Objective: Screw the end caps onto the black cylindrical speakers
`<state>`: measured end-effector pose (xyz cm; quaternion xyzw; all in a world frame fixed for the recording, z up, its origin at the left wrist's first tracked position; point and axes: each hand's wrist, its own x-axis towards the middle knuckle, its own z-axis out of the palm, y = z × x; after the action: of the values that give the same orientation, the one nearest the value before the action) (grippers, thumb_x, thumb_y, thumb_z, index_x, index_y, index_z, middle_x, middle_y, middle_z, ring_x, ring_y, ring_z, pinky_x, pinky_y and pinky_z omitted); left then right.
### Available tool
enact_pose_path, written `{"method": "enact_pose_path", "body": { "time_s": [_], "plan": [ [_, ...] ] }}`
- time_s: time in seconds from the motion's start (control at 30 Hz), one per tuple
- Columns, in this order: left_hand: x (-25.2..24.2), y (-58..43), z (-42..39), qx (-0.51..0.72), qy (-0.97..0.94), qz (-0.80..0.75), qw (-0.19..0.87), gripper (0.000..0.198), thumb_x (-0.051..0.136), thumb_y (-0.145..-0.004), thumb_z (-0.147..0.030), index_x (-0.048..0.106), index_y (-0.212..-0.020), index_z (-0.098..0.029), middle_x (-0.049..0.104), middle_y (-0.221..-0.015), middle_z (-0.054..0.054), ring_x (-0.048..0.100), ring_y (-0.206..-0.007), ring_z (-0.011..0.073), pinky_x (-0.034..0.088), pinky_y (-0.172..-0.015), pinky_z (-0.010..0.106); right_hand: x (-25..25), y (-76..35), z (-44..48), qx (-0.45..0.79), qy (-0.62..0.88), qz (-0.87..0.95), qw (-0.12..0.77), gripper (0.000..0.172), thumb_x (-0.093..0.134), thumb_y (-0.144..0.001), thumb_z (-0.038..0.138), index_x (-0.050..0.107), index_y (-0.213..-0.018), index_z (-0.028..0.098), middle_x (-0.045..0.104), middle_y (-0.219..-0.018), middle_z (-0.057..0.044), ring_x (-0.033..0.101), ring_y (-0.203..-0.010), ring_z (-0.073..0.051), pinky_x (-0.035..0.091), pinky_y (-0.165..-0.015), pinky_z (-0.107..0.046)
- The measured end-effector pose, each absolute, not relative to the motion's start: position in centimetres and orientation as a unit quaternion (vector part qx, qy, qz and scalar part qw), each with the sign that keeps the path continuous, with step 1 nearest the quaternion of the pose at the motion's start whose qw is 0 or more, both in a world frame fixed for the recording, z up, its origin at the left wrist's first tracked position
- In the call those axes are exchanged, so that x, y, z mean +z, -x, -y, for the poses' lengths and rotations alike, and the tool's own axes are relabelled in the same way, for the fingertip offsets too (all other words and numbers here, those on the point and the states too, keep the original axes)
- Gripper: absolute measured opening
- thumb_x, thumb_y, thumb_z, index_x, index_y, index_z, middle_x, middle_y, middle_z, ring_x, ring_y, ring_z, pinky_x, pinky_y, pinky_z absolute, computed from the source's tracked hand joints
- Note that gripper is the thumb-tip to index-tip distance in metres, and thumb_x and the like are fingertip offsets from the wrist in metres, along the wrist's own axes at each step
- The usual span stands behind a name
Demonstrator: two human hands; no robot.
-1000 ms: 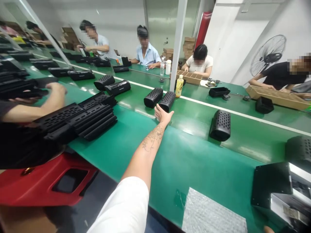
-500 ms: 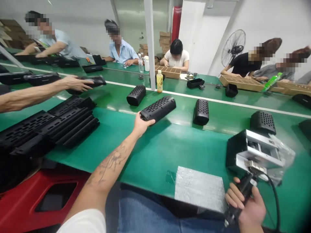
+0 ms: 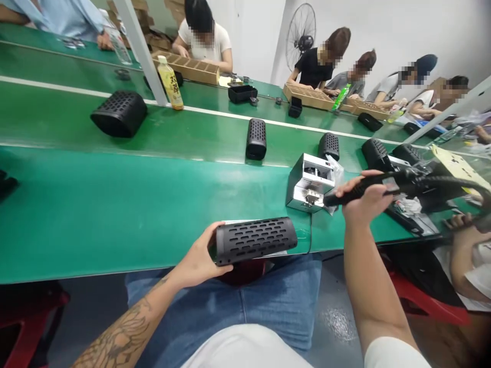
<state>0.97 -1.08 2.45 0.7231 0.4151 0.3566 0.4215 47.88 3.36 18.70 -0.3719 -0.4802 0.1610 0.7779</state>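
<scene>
My left hand [image 3: 199, 260] is closed round the left end of a black speaker housing [image 3: 257, 238] with slotted holes. It lies sideways above the front table edge, over a mostly hidden pale block. My right hand [image 3: 362, 204] grips a black electric screwdriver [image 3: 401, 181] with a thick cable. Its tip points left, at the front of a small silver and black screw feeder [image 3: 297, 189]; whether it touches cannot be seen.
On the green belt [image 3: 199, 140] stand more housings [image 3: 256, 138], including one at the left [image 3: 119, 113]. A yellow-labelled bottle [image 3: 171, 84] is beside a white post [image 3: 142, 51]. Co-workers sit opposite behind cardboard trays [image 3: 310, 97]; another person's arm [image 3: 466, 250] is at right.
My left hand has brought the housing from the belt side toward my lap. The screwdriver has swung up to the feeder's front. My view has turned right and down.
</scene>
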Motion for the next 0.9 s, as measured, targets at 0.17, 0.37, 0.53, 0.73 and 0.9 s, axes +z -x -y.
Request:
{"method": "enact_pose_path", "body": {
  "time_s": [0.17,0.37,0.53,0.73,0.9],
  "plan": [
    [1.8,-0.8,0.4,0.341,-0.74,-0.444,0.373,0.123,0.118,-0.078,-0.038,0.058,-0.186,-0.037,0.086,-0.164,0.018,0.093,-0.142,0.0472,0.078,-0.124,0.068,16.6,-47.0,-8.4,0.148,0.387,0.501,0.76,0.063,0.092,-0.099,0.093,0.073,-0.101,0.033,0.066,-0.061,0.009,0.057,-0.042,-0.015,0.054,-0.046,-0.03],
    [0.4,-0.1,-0.1,0.366,-0.796,-0.363,0.317,0.13,0.113,-0.089,-0.033,0.041,-0.197,-0.047,0.06,-0.198,0.022,0.072,-0.177,0.0504,0.067,-0.14,0.076,15.0,-47.6,-8.7,0.175,0.397,0.518,0.737,0.068,0.089,-0.099,0.099,0.07,-0.103,0.034,0.061,-0.065,0.009,0.06,-0.045,-0.017,0.057,-0.049,-0.034],
    [0.1,-0.7,-0.4,0.404,-0.813,-0.305,0.288,0.118,0.112,-0.092,-0.027,0.049,-0.191,-0.039,0.056,-0.197,0.025,0.064,-0.184,0.0503,0.064,-0.145,0.073,16.5,-47.0,-6.7,0.168,0.396,0.507,0.747,0.064,0.086,-0.103,0.096,0.075,-0.11,0.033,0.064,-0.067,0.009,0.061,-0.047,-0.016,0.055,-0.05,-0.032],
    [0.2,-1.3,-0.1,0.418,-0.804,-0.307,0.292,0.126,0.118,-0.086,-0.027,0.049,-0.191,-0.038,0.061,-0.191,0.025,0.069,-0.179,0.0498,0.064,-0.144,0.076,20.5,-44.2,1.9,0.281,0.383,0.523,0.708,0.076,0.088,-0.088,0.111,0.084,-0.111,0.038,0.068,-0.065,0.004,0.063,-0.046,-0.023,0.063,-0.051,-0.041],
    [0.4,-1.5,-0.2,0.417,-0.801,-0.307,0.302,0.127,0.12,-0.084,-0.026,0.05,-0.19,-0.038,0.064,-0.188,0.024,0.069,-0.178,0.0482,0.063,-0.146,0.074,21.4,-40.4,6.3,0.308,0.393,0.54,0.678,0.069,0.096,-0.085,0.106,0.088,-0.109,0.042,0.07,-0.06,0.003,0.058,-0.039,-0.024,0.061,-0.048,-0.044]
  ]
}}
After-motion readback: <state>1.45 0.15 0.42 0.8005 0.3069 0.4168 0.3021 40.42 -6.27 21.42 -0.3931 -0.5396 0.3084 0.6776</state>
